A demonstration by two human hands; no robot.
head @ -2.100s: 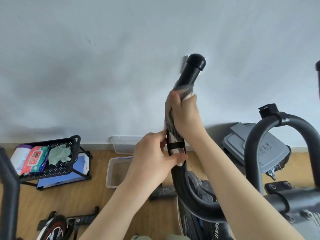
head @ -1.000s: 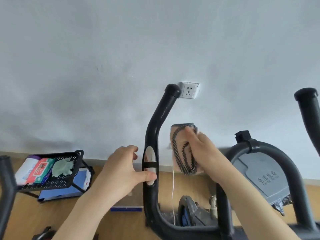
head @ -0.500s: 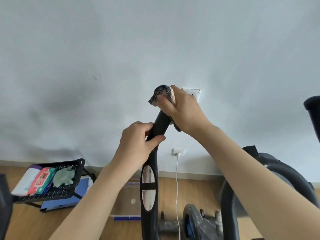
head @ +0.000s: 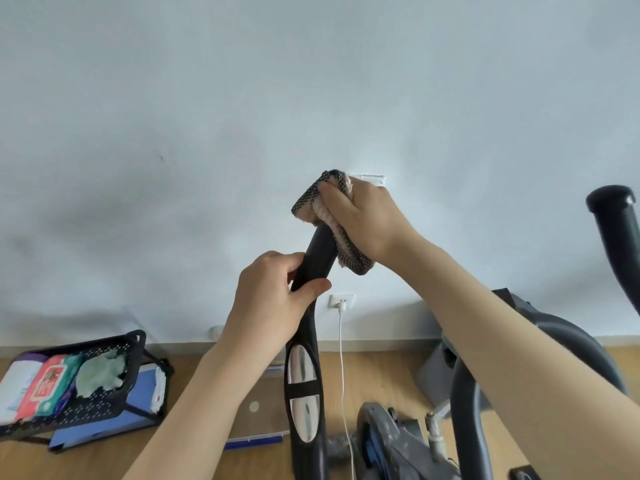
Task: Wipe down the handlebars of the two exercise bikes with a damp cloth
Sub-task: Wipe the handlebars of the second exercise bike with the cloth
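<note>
A black upright handlebar (head: pixel 313 271) with two silver sensor plates rises through the middle of the view. My left hand (head: pixel 273 306) grips it just above the plates. My right hand (head: pixel 360 220) holds a dark checked cloth (head: pixel 348 252) with a pale fuzzy inner side, wrapped over the bar's top end, which is hidden under it. The other handlebar of the same bike (head: pixel 614 223) stands at the right edge.
A black perforated basket (head: pixel 104 403) at lower left holds wipe packs and a green cloth. A white cable (head: pixel 343 362) runs down from a wall socket (head: pixel 342 301). The bike's grey body (head: pixel 398 441) and frame fill the lower right, on a wooden floor.
My right hand moved the cloth off the bar's side and up onto its top end. My left hand slid up from the sensor plates to the bar above them. The view tilted.
</note>
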